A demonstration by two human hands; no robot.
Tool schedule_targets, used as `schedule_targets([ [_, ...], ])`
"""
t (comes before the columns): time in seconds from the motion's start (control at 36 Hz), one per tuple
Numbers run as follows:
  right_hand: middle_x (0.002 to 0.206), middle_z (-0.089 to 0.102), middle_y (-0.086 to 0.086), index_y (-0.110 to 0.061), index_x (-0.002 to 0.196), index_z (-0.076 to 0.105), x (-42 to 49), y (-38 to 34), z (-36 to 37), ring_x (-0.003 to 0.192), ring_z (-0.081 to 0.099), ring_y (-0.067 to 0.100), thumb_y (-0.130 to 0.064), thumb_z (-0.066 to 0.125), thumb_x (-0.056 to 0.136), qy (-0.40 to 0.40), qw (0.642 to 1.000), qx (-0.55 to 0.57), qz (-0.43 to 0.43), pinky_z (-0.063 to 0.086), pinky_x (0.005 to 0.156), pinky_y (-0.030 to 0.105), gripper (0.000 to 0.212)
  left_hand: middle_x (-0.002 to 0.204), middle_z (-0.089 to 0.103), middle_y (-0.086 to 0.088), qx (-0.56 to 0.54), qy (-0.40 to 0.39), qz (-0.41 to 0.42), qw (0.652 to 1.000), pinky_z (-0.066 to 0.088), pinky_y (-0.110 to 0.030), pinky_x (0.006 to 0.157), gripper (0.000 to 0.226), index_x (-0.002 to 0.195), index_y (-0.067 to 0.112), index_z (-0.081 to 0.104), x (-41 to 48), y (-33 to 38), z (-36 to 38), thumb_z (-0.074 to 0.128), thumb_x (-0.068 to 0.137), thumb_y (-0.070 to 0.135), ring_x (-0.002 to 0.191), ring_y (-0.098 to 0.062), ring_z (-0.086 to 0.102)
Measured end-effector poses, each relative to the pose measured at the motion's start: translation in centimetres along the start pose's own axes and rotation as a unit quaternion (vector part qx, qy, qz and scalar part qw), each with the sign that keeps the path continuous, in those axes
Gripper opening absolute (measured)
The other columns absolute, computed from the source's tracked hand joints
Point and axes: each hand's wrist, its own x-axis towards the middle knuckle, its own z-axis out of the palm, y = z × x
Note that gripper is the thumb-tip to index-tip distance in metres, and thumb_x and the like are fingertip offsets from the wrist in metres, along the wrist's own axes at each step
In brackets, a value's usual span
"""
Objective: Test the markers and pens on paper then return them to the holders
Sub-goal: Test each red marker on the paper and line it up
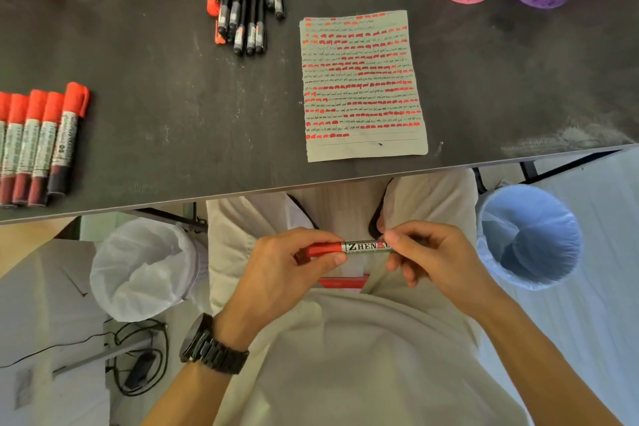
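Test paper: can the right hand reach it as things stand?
Probably yes. The right hand pinches the red marker over the lap, shared with the left hand, but the test paper lies just past the table edge, nothing between.

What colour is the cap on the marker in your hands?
Red. The cap on the marker shows best in the head view.

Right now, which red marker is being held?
The marker pinched between the left hand and right hand over the lap; the other red markers lie on the table.
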Motion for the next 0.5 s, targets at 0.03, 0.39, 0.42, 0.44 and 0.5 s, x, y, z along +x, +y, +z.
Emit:
schedule_targets([
  [0.03,0.073,0.074,0.013,-0.019,0.091,0.079,0.0,0.0,-0.1,0.051,0.059,0.015,-0.041,0.072,0.084,-0.001,1.000,-0.013,-0.008,0.050,0.049,0.023,0.024,0.087,0.072,0.013,0.000,-0.003,0.000,1.000,0.045,-0.015,0.067,0.026,0.102,0.036,0.078,0.0,0.0,-0.1,0.070,0.082,0.051,0.076,-0.015,0.063],
  [0.39,0.062,0.060,-0.015,-0.039,0.091,0.076,-0.1,-0.3,1.5,0.056,0.050,0.001,-0.052,0.056,0.091,-0.076,0.970,-0.225,-0.045,0.039,0.056,0.014,0.023,0.089,0.069,0.023,0.076,-0.018,0.030,0.997,0.049,-0.021,0.065,0.032,0.109,0.043,0.067,-0.3,0.7,-1.0,0.061,0.083,0.061,0.076,-0.013,0.064],
  [0.42,0.057,0.054,-0.015,-0.038,0.090,0.077,-0.1,-0.3,1.8,0.053,0.046,0.001,-0.052,0.056,0.091,-0.073,0.975,-0.206,-0.045,0.037,0.054,0.013,0.026,0.091,0.069,0.024,0.065,-0.007,0.023,0.998,0.048,-0.018,0.069,0.035,0.111,0.043,0.066,-0.4,1.0,-1.2,0.062,0.082,0.061,0.080,-0.010,0.065],
  [0.44,0.054,0.048,-0.014,-0.037,0.087,0.078,-0.2,-0.4,2.2,0.050,0.042,0.002,-0.050,0.056,0.093,-0.074,0.981,-0.176,-0.044,0.034,0.051,0.012,0.026,0.096,0.069,0.023,0.045,0.006,0.020,0.999,0.049,-0.018,0.074,0.039,0.116,0.044,0.063,-0.5,1.4,-1.5,0.064,0.081,0.061,0.087,-0.008,0.066],
  [0.5,0.054,0.039,-0.012,-0.035,0.083,0.079,-0.3,-0.4,2.8,0.048,0.036,0.003,-0.045,0.057,0.098,-0.079,0.991,-0.104,-0.037,0.032,0.049,0.011,0.029,0.112,0.068,0.017,-0.034,0.028,0.022,0.999,0.052,-0.024,0.086,0.050,0.129,0.043,0.056,-0.8,2.3,-2.3,0.069,0.083,0.058,0.104,-0.012,0.067],
])
